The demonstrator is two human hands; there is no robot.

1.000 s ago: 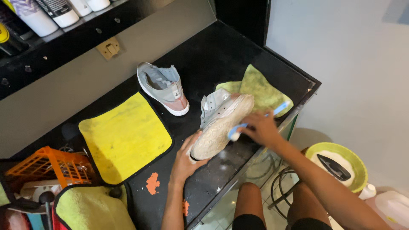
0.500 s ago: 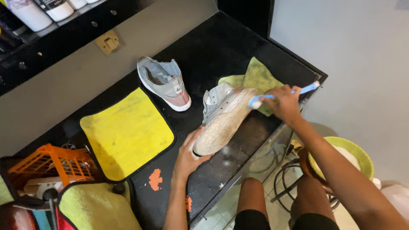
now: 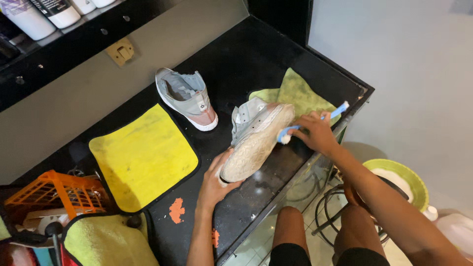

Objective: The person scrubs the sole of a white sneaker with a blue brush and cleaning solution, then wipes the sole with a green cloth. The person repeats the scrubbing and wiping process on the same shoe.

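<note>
The left hand [image 3: 213, 181] clamps its fingers on the toe of the upturned grey shoe [image 3: 256, 140] while the right hand [image 3: 316, 133], fingers closed around a blue brush [image 3: 308, 123], scrubs near the counter edge [image 3: 295, 182], so a hard stroke could push the shoe off.

The light is even and fairly bright, coming from above and to the right — the pale wall [image 3: 394, 64] at the right of the frame glows softly, while the upper left corner falls away into shade. The black counter [image 3: 246, 64] soaks up most of it, showing only dull grey sheen near its lower edge. The yellow cloth [image 3: 143, 152] at left of centre looks vivid, almost oversaturated. Shadows are soft and short — a faint one under the right hand [image 3: 315, 133]. Focus is sharp in the middle; straight lines bow slightly toward the frame edges.
</note>
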